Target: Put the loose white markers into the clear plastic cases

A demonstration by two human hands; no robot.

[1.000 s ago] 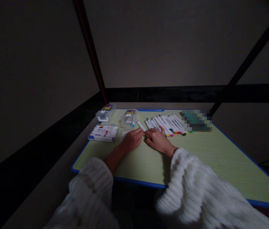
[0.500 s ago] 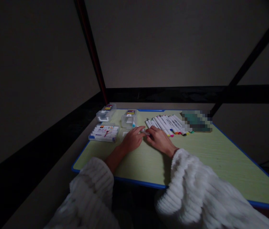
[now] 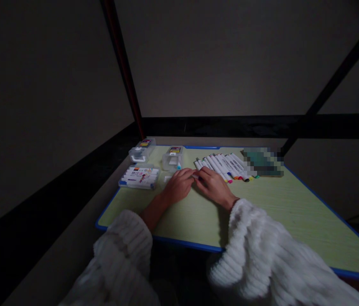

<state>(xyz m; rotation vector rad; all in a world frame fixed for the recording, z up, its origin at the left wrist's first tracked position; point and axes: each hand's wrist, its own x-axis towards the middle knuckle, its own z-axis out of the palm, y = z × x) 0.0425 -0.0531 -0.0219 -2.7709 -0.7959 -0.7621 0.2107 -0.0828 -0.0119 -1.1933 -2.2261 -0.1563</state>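
My left hand [image 3: 178, 185] and my right hand [image 3: 213, 185] meet above the table, fingertips nearly touching. Between them is a white marker [image 3: 195, 176], mostly covered by the fingers; only a short pale stretch of it shows. Both hands are closed on it, one from each side. Just beyond my right hand lies a row of white markers [image 3: 220, 163] with coloured ends, side by side. Behind my left hand stands a clear plastic case [image 3: 168, 162] with a blue-ended marker [image 3: 178, 164] in it. A flat clear piece [image 3: 167, 179] lies partly hidden beside that hand.
A clear case of white pens [image 3: 139, 177] lies on the left of the table [image 3: 294, 221], with another clear box [image 3: 141, 152] behind it. A blurred green flat object [image 3: 264, 161] rests at the back right. Blue trim edges the table; walls stand behind.
My left fingers have closed in toward the right hand, so the gap between the hands is smaller and less of the marker shows. The other things have stayed put.
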